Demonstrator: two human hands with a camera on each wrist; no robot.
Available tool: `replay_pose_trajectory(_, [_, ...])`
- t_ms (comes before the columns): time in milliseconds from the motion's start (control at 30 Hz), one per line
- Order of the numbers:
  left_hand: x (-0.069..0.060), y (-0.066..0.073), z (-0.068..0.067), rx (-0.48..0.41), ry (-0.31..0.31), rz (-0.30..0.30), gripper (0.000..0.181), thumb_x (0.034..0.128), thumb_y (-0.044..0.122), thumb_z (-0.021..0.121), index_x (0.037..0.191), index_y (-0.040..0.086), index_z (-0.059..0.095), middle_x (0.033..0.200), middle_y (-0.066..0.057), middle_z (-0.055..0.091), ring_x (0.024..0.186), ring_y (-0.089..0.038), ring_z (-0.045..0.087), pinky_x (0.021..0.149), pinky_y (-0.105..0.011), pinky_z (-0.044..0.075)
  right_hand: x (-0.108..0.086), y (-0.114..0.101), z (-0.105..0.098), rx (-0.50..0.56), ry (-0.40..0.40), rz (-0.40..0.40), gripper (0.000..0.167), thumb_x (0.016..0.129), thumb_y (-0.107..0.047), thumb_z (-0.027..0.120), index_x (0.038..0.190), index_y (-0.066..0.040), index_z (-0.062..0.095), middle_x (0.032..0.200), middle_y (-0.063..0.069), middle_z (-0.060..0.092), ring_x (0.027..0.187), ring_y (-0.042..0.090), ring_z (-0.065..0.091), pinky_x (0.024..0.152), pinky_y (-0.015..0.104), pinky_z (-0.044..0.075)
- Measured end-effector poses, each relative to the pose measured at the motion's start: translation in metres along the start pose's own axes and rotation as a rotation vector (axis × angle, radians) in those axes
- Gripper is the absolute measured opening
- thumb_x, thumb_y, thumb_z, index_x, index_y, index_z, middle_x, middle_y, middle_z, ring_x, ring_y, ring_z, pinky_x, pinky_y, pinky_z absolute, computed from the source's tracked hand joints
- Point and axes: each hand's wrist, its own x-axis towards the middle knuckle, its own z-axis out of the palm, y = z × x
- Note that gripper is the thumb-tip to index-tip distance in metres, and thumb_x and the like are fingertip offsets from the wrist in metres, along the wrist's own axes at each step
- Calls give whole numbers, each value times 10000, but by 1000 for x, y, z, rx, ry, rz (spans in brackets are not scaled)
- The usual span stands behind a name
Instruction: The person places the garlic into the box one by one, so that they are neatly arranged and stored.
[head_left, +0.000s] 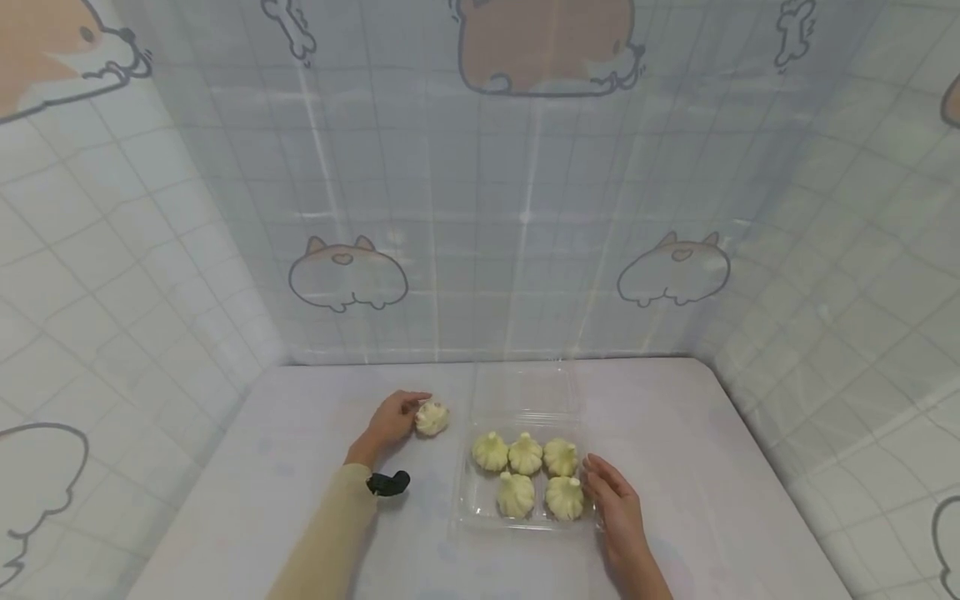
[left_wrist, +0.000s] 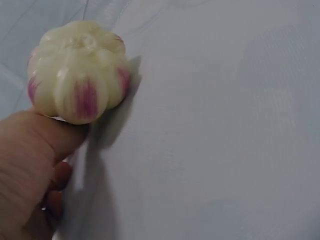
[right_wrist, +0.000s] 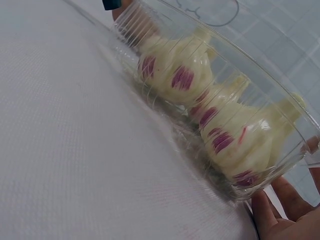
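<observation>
In the head view, my left hand [head_left: 393, 420] grips a garlic bulb [head_left: 432, 418] to the left of a clear plastic box. The left wrist view shows this pale garlic bulb [left_wrist: 80, 75] with purple streaks, the thumb against its near side and a shadow on the table beside it. My right hand [head_left: 618, 510] holds the right edge of the plastic box [head_left: 480, 518]. Several garlic bulbs [head_left: 525, 454] sit inside with stems up, three along the back and two in front; the front left spot shows bare plastic. In the right wrist view, fingers [right_wrist: 292, 197] meet the box's corner.
The box's transparent lid [head_left: 525, 390] lies folded back behind it. A pale cloth covers the table [head_left: 705, 467]. Sheets with cartoon dogs form a back wall [head_left: 517, 208] and two side walls. A black strap device [head_left: 388, 483] sits on the left wrist.
</observation>
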Motion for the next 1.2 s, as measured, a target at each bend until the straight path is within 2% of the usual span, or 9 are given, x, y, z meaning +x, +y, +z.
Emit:
replay_pose_trajectory(133, [2,4,-3,48,-47,86,319,858,32,676,1148,155,722,1062,-45,601,987,-229,548,884,-458,455,0,-1,1,1,2,2,439,974,-153,570,1388,-33,485,1394,148,505,1111,91,585,921,259,476])
replay_pose_trajectory(233, [1,5,-4,59,-40,94,204,844,149,755,1047,143,752,1025,-36,591,927,-214,542,827,-438,462,-1,-2,2,0,5,7,433,973,-141,566,1388,-44,490,1397,145,505,1100,78,589,920,259,477])
replay_pose_trajectory(400, [-4,6,-3,64,11,56,187,843,230,770,1000,131,751,1015,-29,589,925,-211,550,834,-430,457,-2,-2,4,-7,2,-4,453,978,-168,579,1398,-29,480,1400,139,505,1098,77,589,926,259,471])
replay_pose_trajectory(533, [-11,4,-3,-11,60,28,204,853,196,757,1029,99,722,996,-23,622,945,-210,579,862,-436,462,-2,-3,5,-14,-6,2,461,981,-181,577,1405,-34,473,1409,129,497,1115,86,583,923,244,468])
replay_pose_trajectory(667, [-16,4,-4,-146,109,11,225,878,178,735,1077,81,692,1005,-37,647,927,-208,595,835,-416,474,0,-3,6,-18,-7,12,450,980,-178,566,1403,-52,477,1416,120,490,1123,92,578,916,232,467])
replay_pose_trajectory(733, [-18,6,-4,-198,140,24,228,896,174,717,1096,71,681,1025,-49,652,930,-214,604,826,-413,484,1,-4,7,-21,-6,9,447,981,-178,561,1401,-49,477,1415,126,488,1121,93,576,912,234,471])
replay_pose_trajectory(1000, [-26,27,-4,-300,292,173,197,931,185,678,1076,51,674,1031,-79,668,963,-246,618,746,-354,517,0,-5,7,-25,2,9,441,986,-181,560,1397,-42,480,1418,125,489,1123,85,571,914,238,472])
replay_pose_trajectory(1200, [-44,51,-9,-293,342,209,167,924,206,689,1046,92,684,1025,-28,671,977,-211,601,752,-363,517,-3,-5,7,-11,18,19,449,976,-183,581,1392,-41,492,1393,102,519,1096,83,591,903,230,475])
